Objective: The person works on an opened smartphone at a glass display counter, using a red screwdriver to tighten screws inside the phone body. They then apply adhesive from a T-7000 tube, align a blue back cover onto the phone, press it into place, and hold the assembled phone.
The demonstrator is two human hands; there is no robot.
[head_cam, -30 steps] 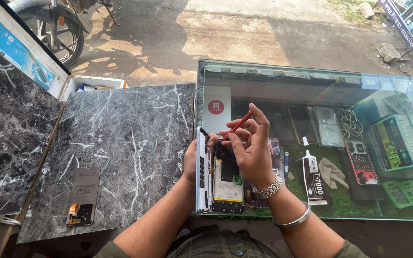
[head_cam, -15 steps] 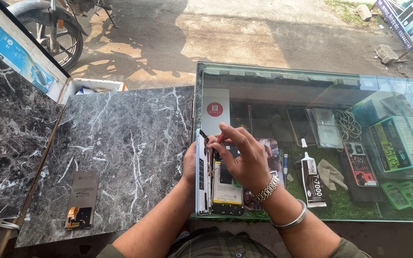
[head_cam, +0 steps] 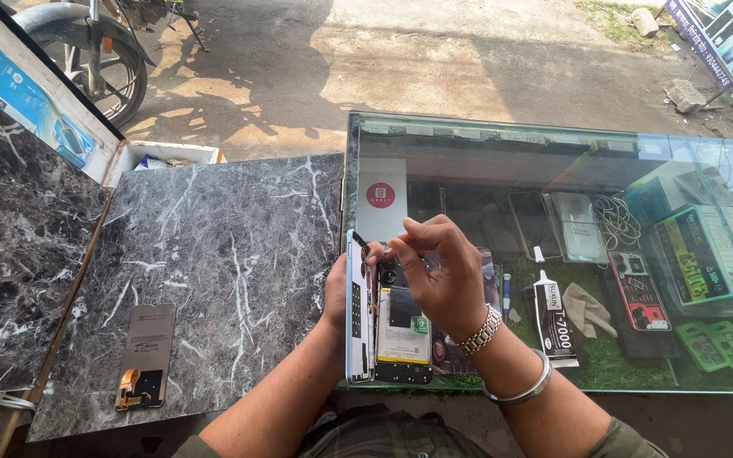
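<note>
An opened phone (head_cam: 402,332) lies on the glass counter (head_cam: 553,153), its battery and circuit board exposed. My left hand (head_cam: 337,288) grips the phone's light-blue cover (head_cam: 355,305), which stands on its edge along the phone's left side. My right hand (head_cam: 443,276), with a metal watch and a bangle, hovers over the phone's top end near the camera. Its fingers pinch a thin red tool (head_cam: 390,253), of which only the tip shows.
A tube of glue (head_cam: 553,318), a small pen (head_cam: 506,290) and a cloth (head_cam: 587,309) lie right of the phone. A loose screen panel (head_cam: 146,356) rests on the dark marble top (head_cam: 214,254). A motorcycle wheel (head_cam: 86,59) stands beyond on the ground.
My right hand came down from a raised pose to the phone's top end. The red tool, which stuck up between the fingers, now points down and is mostly hidden.
</note>
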